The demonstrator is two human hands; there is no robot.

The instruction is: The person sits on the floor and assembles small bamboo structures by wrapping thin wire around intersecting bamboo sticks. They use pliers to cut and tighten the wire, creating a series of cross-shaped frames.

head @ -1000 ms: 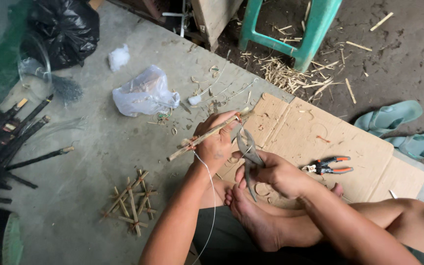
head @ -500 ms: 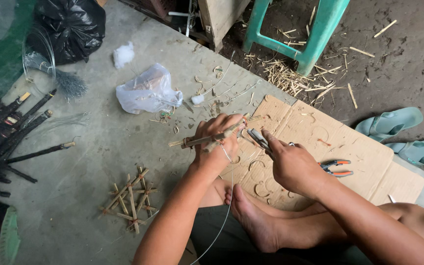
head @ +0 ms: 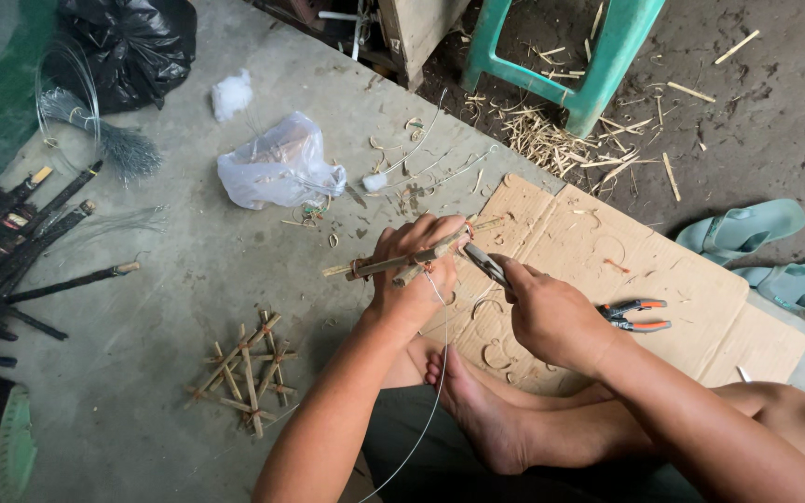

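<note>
My left hand (head: 416, 270) grips a bundle of crossed bamboo sticks (head: 365, 267) held level over the concrete floor. A thin wire (head: 432, 391) hangs from the sticks down past my foot. My right hand (head: 552, 312) holds grey pliers (head: 486, 264), whose jaws touch the sticks at the wire binding. Both hands work above a sheet of cardboard (head: 701, 289) on which I sit.
Orange-handled pliers (head: 635, 315) lie on the cardboard. Several finished stick frames (head: 249, 373) lie at lower left, dark rods (head: 30, 251) at left. A clear plastic bag (head: 277, 168), black bag (head: 132, 47), green stool (head: 598, 56) and sandals (head: 766, 247) surround me.
My hands rose and the sticks turned more level. The right hand brought the pliers' jaws up against the sticks at the binding.
</note>
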